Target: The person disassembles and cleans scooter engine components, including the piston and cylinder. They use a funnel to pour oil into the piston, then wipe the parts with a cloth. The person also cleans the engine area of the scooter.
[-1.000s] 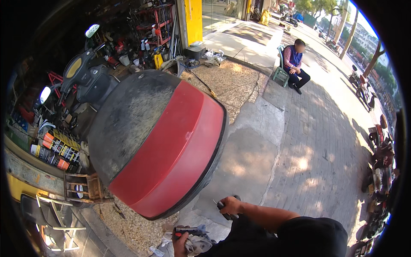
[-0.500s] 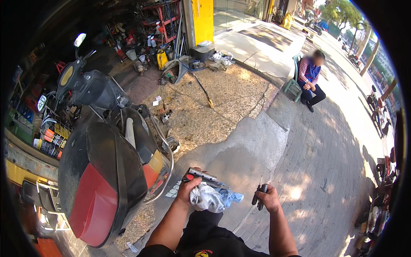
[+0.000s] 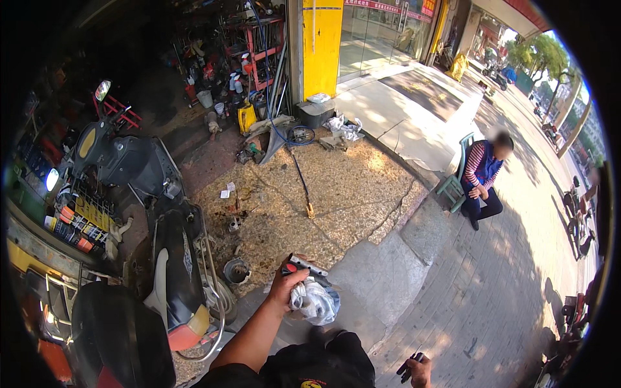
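My left hand (image 3: 285,291) is closed around a silver metal tube (image 3: 310,266) with holes along its side and a tool handle in black and red (image 3: 289,267). A crumpled white and light-blue rag (image 3: 315,301) hangs from the same hand. Low at the right, my right hand (image 3: 421,371) grips black-handled tools (image 3: 410,366); a thin metal shaft sticks up from them, like a screwdriver's. To the left stands a scooter (image 3: 174,265) with a black rear box (image 3: 119,333), apart from both hands.
A grey pot-like container (image 3: 237,270) sits beside the scooter's rear wheel. A hose (image 3: 301,184) lies across the speckled pavement. Ahead to the right, a person (image 3: 484,171) sits on a green chair (image 3: 456,184). Shelves with bottles and tools fill the dark workshop; a yellow jug (image 3: 246,118) stands at its front.
The view has shifted, so the scooter now sits farther left and lower. My right hand has moved down and away from the left one with its tools. The left hand keeps its hold.
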A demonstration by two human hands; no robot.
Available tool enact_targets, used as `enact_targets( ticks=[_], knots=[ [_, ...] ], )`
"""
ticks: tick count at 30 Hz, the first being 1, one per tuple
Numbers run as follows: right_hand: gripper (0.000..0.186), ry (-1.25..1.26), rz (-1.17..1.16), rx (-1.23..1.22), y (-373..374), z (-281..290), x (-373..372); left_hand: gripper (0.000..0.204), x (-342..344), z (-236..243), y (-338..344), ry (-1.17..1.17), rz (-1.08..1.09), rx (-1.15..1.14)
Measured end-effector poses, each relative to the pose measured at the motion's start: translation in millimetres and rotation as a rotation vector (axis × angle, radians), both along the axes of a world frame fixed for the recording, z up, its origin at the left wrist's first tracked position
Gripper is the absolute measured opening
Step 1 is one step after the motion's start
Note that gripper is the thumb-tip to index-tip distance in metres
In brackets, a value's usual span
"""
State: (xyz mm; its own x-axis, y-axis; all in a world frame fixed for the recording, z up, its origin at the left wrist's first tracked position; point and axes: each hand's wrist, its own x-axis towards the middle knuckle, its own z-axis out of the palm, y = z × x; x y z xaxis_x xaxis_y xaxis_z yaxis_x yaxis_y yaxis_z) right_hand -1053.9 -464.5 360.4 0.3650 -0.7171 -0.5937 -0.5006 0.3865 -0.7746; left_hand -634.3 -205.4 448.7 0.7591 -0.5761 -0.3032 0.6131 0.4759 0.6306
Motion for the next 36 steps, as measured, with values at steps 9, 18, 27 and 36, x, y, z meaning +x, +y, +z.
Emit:
enact_targets(
  ticks=[9, 18, 27, 36],
  knots=[
    [0.01, -0.049, 0.223, 0.035, -149, 36, 258, 0.038, 140, 37, -58, -0.019, 0.294, 0.004],
    [0.007, -0.128, 1.012, -0.007, -204, 84, 599, 0.041, 219, 66, -25, -0.168, 0.73, -0.077],
    [0.015, -0.283, 1.11, 0.041, -109, 147, 819, 0.027, 375, 43, 48, 0.134, 0.841, 0.027],
    [0.012, -0.348, 1.136, 0.129, -16, 208, 1014, 0.049, 520, 100, 102, -0.091, 0.909, 0.082]
  ],
)
